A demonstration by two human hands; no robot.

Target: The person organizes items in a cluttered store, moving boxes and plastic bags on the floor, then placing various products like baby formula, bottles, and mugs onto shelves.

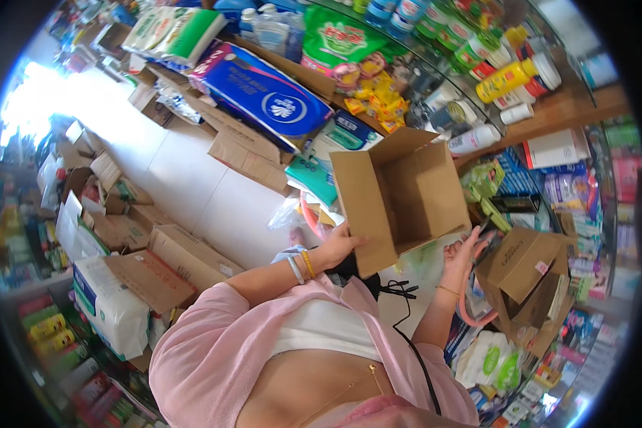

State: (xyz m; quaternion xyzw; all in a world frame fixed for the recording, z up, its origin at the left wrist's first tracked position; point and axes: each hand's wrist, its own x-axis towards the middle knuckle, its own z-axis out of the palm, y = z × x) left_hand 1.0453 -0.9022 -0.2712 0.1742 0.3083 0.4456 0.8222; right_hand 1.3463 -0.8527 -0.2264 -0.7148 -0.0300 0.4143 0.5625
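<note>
An empty cardboard box with its flaps up is tilted in front of me, its inside showing. My left hand grips the box's near left flap, the thumb on the outer face and the fingers mostly behind it. At the box's lower right corner is my right hand, fingers curled and thumb raised; a dark, slim thing, perhaps a blade, shows beside it, but what the hand holds is unclear. A pink hoop-like handle passes close by the right wrist.
Another open carton stands at the right. Blue tissue packs lie in cartons ahead. Glass shelves with bottles are at the upper right. Several cartons and a white pack line the left. A black cable hangs before me.
</note>
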